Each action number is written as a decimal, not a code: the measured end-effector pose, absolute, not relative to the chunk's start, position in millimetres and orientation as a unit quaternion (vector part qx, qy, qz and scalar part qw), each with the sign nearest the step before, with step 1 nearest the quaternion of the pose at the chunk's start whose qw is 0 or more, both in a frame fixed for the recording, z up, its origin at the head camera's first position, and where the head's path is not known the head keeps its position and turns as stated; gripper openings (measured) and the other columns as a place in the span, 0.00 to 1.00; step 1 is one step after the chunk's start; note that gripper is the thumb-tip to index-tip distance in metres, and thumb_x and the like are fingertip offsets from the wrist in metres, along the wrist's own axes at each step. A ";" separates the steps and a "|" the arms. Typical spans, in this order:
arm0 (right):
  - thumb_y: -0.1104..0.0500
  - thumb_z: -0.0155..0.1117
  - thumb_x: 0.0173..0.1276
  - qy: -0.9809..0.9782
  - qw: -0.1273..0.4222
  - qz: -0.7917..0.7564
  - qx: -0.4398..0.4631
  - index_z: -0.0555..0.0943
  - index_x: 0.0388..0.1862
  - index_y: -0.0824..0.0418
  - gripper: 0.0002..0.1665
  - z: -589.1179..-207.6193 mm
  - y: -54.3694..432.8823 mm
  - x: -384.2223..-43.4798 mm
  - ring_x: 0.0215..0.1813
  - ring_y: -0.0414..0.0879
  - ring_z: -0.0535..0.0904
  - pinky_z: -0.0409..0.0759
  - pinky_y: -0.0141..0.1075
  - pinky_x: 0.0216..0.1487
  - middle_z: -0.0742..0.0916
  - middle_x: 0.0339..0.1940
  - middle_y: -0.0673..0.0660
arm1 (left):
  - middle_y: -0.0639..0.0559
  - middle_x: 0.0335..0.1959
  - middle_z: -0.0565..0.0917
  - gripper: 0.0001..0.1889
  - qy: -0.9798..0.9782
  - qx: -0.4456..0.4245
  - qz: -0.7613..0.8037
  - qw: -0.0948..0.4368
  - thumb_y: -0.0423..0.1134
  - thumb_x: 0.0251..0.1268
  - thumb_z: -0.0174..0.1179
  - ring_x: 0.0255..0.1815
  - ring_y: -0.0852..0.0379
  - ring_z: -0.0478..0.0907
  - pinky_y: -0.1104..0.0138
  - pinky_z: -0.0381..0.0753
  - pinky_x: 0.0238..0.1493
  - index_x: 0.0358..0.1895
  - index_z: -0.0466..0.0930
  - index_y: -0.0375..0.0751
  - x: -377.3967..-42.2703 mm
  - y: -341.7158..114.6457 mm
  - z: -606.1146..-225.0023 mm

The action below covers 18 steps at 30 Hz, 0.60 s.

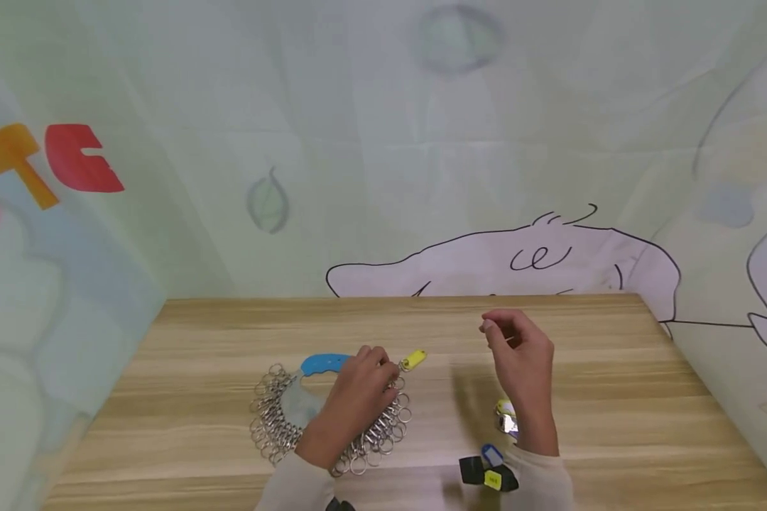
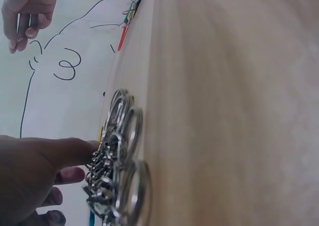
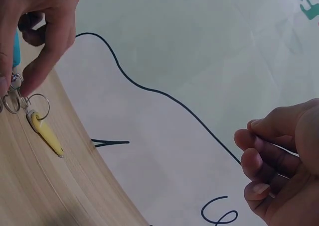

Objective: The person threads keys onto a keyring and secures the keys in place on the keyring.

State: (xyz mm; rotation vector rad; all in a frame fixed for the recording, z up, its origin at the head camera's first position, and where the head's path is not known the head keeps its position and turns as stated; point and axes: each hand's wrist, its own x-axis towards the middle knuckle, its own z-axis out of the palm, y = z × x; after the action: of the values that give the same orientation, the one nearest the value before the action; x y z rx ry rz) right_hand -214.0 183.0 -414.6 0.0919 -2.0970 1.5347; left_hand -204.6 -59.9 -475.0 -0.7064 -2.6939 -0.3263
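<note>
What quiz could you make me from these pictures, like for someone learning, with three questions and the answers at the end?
1. Choose one: what colour is the handle-like piece by the left hand? (a) red (b) blue (c) pink
2. True or false: the right hand is lying flat on the table.
3. Fill in the gap: the left hand touches a bunch of small metal ____.

Key:
1. (b) blue.
2. False; the right hand is raised above the table.
3. Rings.
</note>
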 end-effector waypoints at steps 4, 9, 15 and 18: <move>0.70 0.67 0.68 -0.778 0.268 0.567 0.040 0.86 0.39 0.62 0.05 -415.0 182.5 -214.5 0.28 0.46 0.79 0.76 0.29 0.26 0.87 0.30 0.52 | 0.56 0.38 0.77 0.05 -0.944 -0.262 -0.121 0.160 0.40 0.57 0.75 0.39 0.58 0.70 0.67 0.73 0.37 0.34 0.88 0.50 -205.3 -57.2 -476.4; 0.70 0.67 0.68 -0.783 0.269 0.559 0.042 0.86 0.39 0.62 0.05 -415.1 182.7 -214.5 0.28 0.46 0.79 0.76 0.29 0.26 0.87 0.30 0.52 | 0.55 0.38 0.76 0.05 -0.953 -0.256 -0.072 0.145 0.43 0.59 0.74 0.39 0.58 0.69 0.69 0.70 0.34 0.32 0.87 0.51 -207.0 -50.8 -475.6; 0.70 0.66 0.69 -0.784 0.268 0.559 0.042 0.86 0.39 0.62 0.05 -414.5 182.6 -214.2 0.28 0.48 0.79 0.76 0.29 0.26 0.87 0.30 0.52 | 0.52 0.41 0.74 0.08 -0.960 -0.252 -0.027 0.122 0.44 0.68 0.68 0.40 0.55 0.67 0.68 0.70 0.34 0.38 0.85 0.43 -208.1 -45.8 -477.0; 0.70 0.66 0.69 -0.784 0.270 0.558 0.043 0.86 0.39 0.62 0.05 -414.1 182.8 -213.9 0.28 0.48 0.79 0.76 0.28 0.26 0.87 0.30 0.53 | 0.51 0.44 0.76 0.07 -0.961 -0.240 -0.062 0.125 0.42 0.70 0.65 0.44 0.54 0.68 0.66 0.73 0.39 0.40 0.84 0.42 -208.1 -46.6 -478.9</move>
State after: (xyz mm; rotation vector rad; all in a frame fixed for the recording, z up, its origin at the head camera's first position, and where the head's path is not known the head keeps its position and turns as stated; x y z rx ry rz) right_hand -213.9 182.8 -414.1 0.1161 -2.1126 1.5034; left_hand -208.1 -46.6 -478.9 -0.7000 -2.8000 -0.1815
